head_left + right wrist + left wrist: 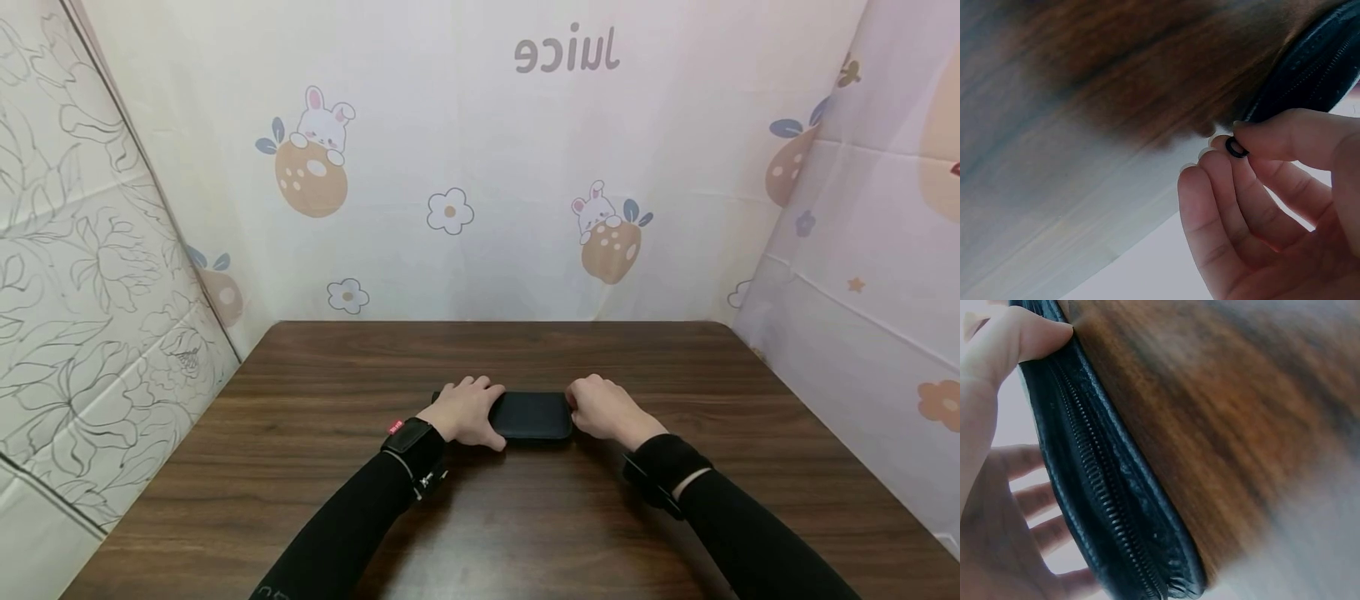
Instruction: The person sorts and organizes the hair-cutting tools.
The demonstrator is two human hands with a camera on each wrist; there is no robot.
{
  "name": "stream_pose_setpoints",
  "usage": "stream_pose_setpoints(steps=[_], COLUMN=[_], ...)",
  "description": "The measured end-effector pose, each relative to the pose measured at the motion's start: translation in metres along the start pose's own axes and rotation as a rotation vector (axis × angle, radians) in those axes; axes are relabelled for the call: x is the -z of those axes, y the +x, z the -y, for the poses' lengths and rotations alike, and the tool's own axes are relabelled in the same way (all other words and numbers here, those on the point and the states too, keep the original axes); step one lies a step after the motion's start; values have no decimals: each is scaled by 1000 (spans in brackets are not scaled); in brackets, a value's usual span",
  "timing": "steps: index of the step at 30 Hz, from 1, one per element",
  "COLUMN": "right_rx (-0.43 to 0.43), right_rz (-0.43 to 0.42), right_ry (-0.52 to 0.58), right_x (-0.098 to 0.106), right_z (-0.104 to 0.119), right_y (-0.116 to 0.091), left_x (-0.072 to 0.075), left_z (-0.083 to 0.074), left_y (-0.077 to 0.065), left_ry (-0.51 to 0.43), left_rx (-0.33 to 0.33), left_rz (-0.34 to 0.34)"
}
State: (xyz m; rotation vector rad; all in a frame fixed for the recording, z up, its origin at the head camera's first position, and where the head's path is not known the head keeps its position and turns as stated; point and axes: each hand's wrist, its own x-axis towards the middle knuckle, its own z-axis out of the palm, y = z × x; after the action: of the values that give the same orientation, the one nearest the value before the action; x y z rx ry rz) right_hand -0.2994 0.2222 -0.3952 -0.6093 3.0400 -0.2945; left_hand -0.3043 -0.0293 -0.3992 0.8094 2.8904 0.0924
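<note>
A black zippered case (534, 415) lies on the table between both hands. My left hand (467, 412) grips its left part, with the thumb at the near edge and the fingers over the far side. In the left wrist view, zipper teeth (1105, 490) run along the case's near side, under the thumb (1047, 337). At the right end of the case, my right hand (602, 407) pinches a small black zipper pull (1241, 154) between thumb and fingertips. The other right fingers (1200, 206) are bent beside it. Part of the case's left end is hidden behind the left hand.
The dark wood-grain table (525, 517) extends around the case. A patterned curtain (465, 125) hangs behind the table's far edge, with further sheets at the left and right. Black bands (663, 467) with devices are strapped on both wrists.
</note>
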Motion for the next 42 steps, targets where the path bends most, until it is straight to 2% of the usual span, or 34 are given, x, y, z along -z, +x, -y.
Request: stream_pose_setpoints(steps=[9,20,42], right_rx=[-15,20,8], right_rz=[6,16,34], right_ry=[-7,8,-23], right_x=[1,5,2], right_z=[0,2,6], right_y=[1,-4,-6], left_x=[0,3,1], left_z=[1,4,4], left_y=[2,5,2], left_ry=[-2,-11,-30], left_rx=[-4,-7,-12], left_rz=[0,6,12])
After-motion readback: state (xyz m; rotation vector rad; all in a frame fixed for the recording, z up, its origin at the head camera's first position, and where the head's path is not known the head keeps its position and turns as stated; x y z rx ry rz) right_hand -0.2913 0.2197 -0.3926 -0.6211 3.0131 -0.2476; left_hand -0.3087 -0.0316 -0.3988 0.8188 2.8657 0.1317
